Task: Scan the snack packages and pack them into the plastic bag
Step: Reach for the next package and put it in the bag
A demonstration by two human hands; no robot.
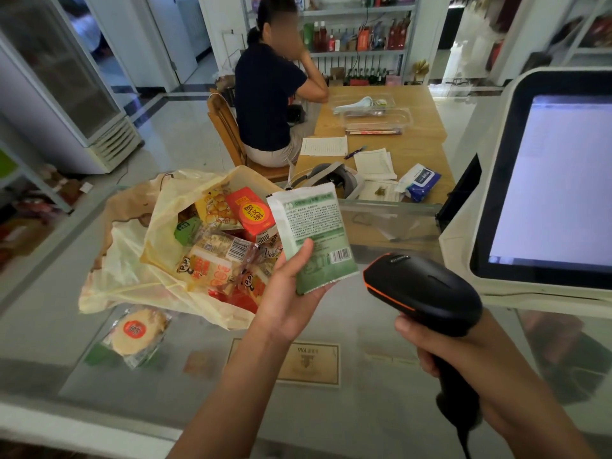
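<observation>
My left hand (287, 294) holds a green and white snack packet (311, 231) upright, back side towards me, its barcode at the lower right. My right hand (440, 346) grips a black barcode scanner with an orange stripe (420, 289), its head pointing left at the packet from a short distance. A pale yellow plastic bag (139, 276) lies open on the glass counter at the left, holding several snack packages, among them a red box (250, 212). One round rice cracker packet (137, 332) lies on the counter in front of the bag.
A white checkout terminal with a lit screen (556, 180) stands at the right. Beyond the glass counter (331, 409) a person sits on a wooden chair at a wooden table (427, 134) with papers, a clear tray and a wipes pack. Shelves and a fridge line the back.
</observation>
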